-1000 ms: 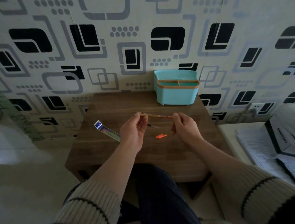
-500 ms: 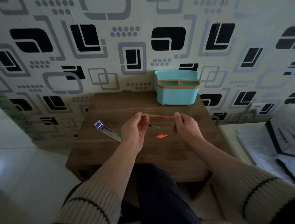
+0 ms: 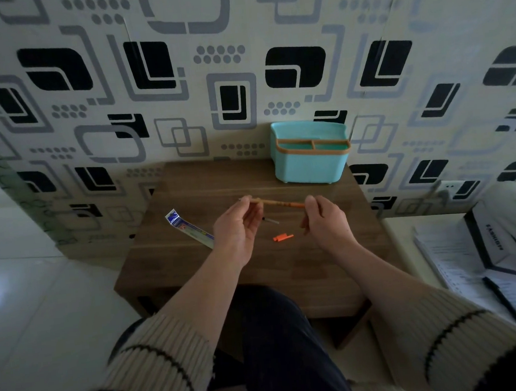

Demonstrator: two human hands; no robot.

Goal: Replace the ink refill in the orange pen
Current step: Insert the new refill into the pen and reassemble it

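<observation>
A teal caddy (image 3: 309, 163) with an orange rim stands at the far right corner of the wooden table (image 3: 194, 262), against the patterned wall (image 3: 179, 78). Right of the table, papers (image 3: 460, 269), a box (image 3: 507, 237) and a dark pen (image 3: 502, 299) lie on a pale surface.

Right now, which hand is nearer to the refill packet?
Left. The left hand is just beside the refill packet; the right hand is further away, beyond the orange pen.
</observation>
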